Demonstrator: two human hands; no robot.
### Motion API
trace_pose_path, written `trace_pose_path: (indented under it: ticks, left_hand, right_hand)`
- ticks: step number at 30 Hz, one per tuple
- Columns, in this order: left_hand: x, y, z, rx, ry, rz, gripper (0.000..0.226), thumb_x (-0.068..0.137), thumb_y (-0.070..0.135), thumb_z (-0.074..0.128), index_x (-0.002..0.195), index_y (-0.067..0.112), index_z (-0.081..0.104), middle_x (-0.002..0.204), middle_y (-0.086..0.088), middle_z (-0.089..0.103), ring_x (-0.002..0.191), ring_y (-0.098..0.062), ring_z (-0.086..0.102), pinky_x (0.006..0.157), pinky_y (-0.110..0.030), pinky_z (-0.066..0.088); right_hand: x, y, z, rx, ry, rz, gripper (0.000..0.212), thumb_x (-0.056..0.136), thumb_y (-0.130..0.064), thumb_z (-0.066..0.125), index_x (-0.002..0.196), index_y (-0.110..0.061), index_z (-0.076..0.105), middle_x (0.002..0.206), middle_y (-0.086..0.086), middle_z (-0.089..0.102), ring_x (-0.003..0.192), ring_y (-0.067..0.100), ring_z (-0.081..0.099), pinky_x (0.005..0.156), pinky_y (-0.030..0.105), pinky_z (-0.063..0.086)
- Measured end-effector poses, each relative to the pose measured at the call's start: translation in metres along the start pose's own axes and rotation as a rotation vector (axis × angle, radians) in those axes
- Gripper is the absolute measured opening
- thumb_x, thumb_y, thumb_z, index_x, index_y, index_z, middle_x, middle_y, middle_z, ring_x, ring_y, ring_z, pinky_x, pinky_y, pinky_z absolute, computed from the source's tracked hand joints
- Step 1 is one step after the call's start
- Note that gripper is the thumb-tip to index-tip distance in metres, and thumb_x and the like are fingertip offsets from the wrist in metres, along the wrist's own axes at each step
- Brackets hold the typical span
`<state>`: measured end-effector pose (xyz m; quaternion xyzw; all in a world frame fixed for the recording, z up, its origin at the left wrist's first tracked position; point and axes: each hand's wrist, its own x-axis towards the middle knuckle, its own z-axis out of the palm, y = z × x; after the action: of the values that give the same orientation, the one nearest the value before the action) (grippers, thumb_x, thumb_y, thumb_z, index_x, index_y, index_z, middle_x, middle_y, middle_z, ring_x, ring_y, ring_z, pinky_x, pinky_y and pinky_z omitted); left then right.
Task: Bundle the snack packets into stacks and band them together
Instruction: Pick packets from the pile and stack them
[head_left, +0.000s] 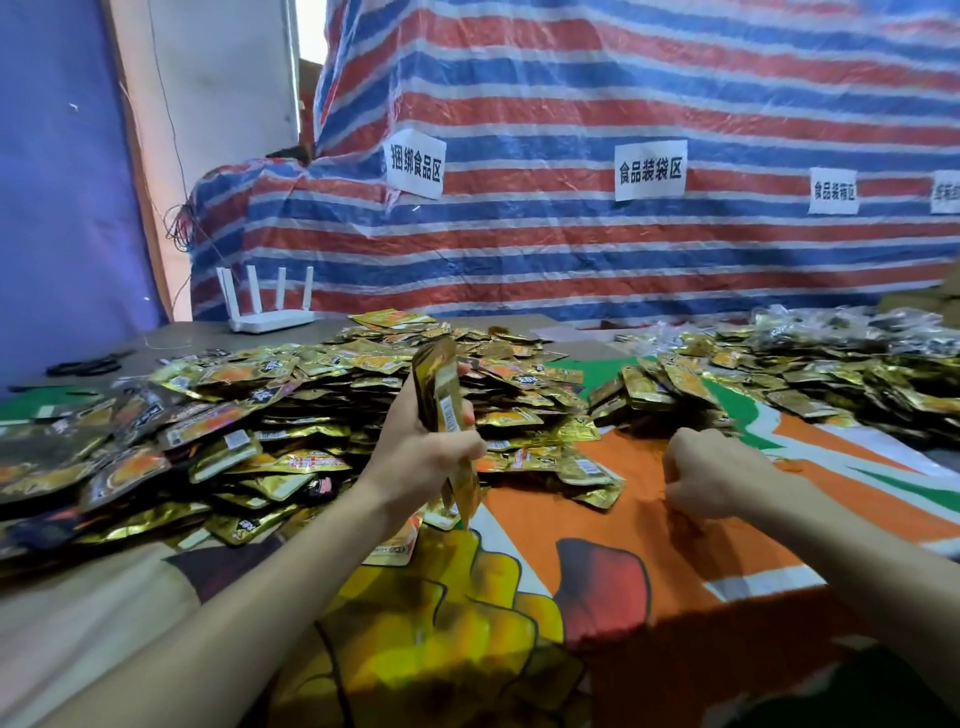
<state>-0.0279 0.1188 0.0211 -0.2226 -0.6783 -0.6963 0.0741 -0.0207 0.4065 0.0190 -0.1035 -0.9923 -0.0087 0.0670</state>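
Note:
My left hand (426, 447) grips an upright stack of gold snack packets (441, 395) above the table, its lower end sticking out below my fist. A big heap of loose gold packets (249, 415) spreads behind and to the left of it. To the right, my right hand (711, 473) hovers low over the orange cloth (582, 514) with its fingers curled; whether they pinch anything is hidden. A second pile of packets (670, 389) lies just beyond that hand.
A white router (270, 306) stands at the back left, with black rubber bands (83, 366) on the table near it. More packets and clear-bagged goods (857, 358) fill the far right. A striped tarpaulin with paper labels (649, 169) walls off the back.

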Motion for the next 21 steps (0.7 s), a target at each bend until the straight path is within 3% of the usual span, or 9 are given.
trace_pose_path:
  ticks: [4, 7, 9, 13, 16, 18, 21]
  left_hand:
    - [0.0, -0.001, -0.008, -0.055, 0.038, -0.022, 0.065, 0.058, 0.003, 0.065, 0.122, 0.012, 0.056, 0.084, -0.005, 0.059, 0.083, -0.022, 0.068, 0.072, -0.034, 0.06]
    - [0.0, -0.001, -0.014, -0.14, 0.069, -0.042, 0.057, 0.058, 0.0, 0.063, 0.114, 0.013, 0.06, 0.086, -0.009, 0.059, 0.087, -0.027, 0.072, 0.083, -0.045, 0.057]
    - [0.0, -0.002, -0.018, -0.218, 0.087, -0.079, 0.054, 0.057, -0.001, 0.064, 0.109, 0.011, 0.064, 0.086, -0.009, 0.061, 0.081, -0.028, 0.068, 0.081, -0.045, 0.056]
    - [0.0, 0.001, -0.029, -0.248, 0.069, -0.147, 0.049, 0.068, -0.01, 0.065, 0.114, 0.008, 0.065, 0.099, -0.007, 0.075, 0.075, -0.025, 0.063, 0.07, -0.04, 0.055]
    - [0.001, 0.001, -0.041, -0.203, 0.007, -0.195, 0.049, 0.08, -0.014, 0.054, 0.122, 0.01, 0.061, 0.115, -0.006, 0.075, 0.087, -0.028, 0.067, 0.09, -0.05, 0.054]
    - [0.002, 0.0, -0.051, -0.172, -0.021, -0.232, 0.05, 0.081, -0.013, 0.054, 0.124, 0.01, 0.06, 0.116, -0.004, 0.075, 0.094, -0.029, 0.07, 0.093, -0.051, 0.054]
    - [0.0, -0.005, -0.068, -0.113, -0.032, -0.268, 0.047, 0.079, -0.011, 0.059, 0.123, 0.005, 0.061, 0.096, -0.004, 0.078, 0.08, -0.016, 0.075, 0.065, -0.032, 0.06]
  right_hand:
    - [0.003, 0.002, -0.013, 0.328, 0.267, 0.102, 0.008, 0.085, -0.02, 0.066, 0.078, -0.022, 0.07, 0.082, 0.005, 0.07, 0.079, 0.028, 0.065, 0.068, 0.037, 0.056]
    - [0.009, 0.001, -0.026, 0.537, 0.335, 0.111, 0.011, 0.087, -0.019, 0.07, 0.076, -0.018, 0.073, 0.071, 0.004, 0.068, 0.068, 0.023, 0.064, 0.055, 0.027, 0.046]
    - [0.014, -0.007, -0.032, 0.666, 0.341, 0.06, 0.01, 0.09, -0.018, 0.071, 0.081, -0.016, 0.074, 0.073, 0.0, 0.067, 0.067, 0.014, 0.062, 0.047, 0.021, 0.041]
    - [0.013, -0.042, -0.04, 1.021, 0.163, -0.119, 0.008, 0.09, -0.023, 0.076, 0.082, -0.02, 0.078, 0.077, -0.005, 0.068, 0.069, 0.012, 0.059, 0.053, 0.022, 0.043]
    - [0.008, -0.084, -0.034, 1.146, -0.03, -0.296, 0.009, 0.087, -0.025, 0.078, 0.079, -0.022, 0.08, 0.068, -0.006, 0.064, 0.065, 0.01, 0.055, 0.054, 0.023, 0.041]
    - [0.007, -0.114, -0.027, 1.194, -0.086, -0.382, 0.011, 0.088, -0.023, 0.078, 0.077, -0.023, 0.079, 0.062, -0.008, 0.062, 0.061, 0.009, 0.053, 0.052, 0.022, 0.04]
    - [0.006, -0.156, -0.02, 1.224, -0.126, -0.46, 0.01, 0.087, -0.026, 0.078, 0.08, -0.02, 0.077, 0.06, -0.008, 0.063, 0.056, 0.006, 0.053, 0.05, 0.02, 0.04]
